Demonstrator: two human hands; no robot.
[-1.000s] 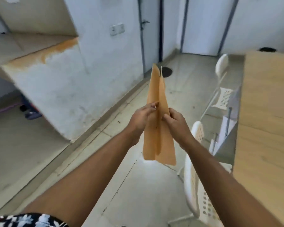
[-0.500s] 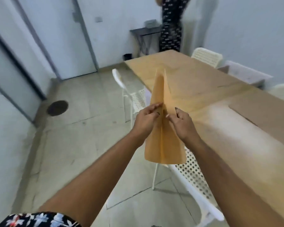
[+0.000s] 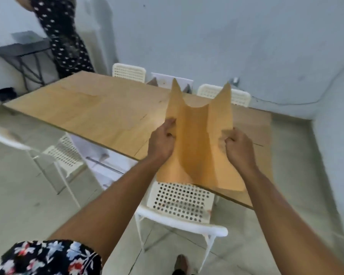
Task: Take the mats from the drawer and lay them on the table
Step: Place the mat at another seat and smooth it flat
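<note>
- The mats (image 3: 197, 139) looked thin, light and bendy. They sagged in the middle like a dip, and the two far corners stuck up like ears.
- They looked soft, not stiff, so I thought they would flop if held by one side only. Holding both side edges seemed the best way.
- I could not tell how many mats there were, as they looked like one tan sheet.
- The left hand (image 3: 162, 141) pinched the left edge, with the fingers curled tight around it.
- The right hand (image 3: 237, 147) pinched the right edge the same way, its grip closed on the mats.
- Both arms reached out straight in front of the person, with the hands well apart and the sheet spread between them.
- The mats hung in the air over the near edge of the table (image 3: 99, 114), above a white chair (image 3: 181, 203). They were not lying flat on the table yet.
</note>
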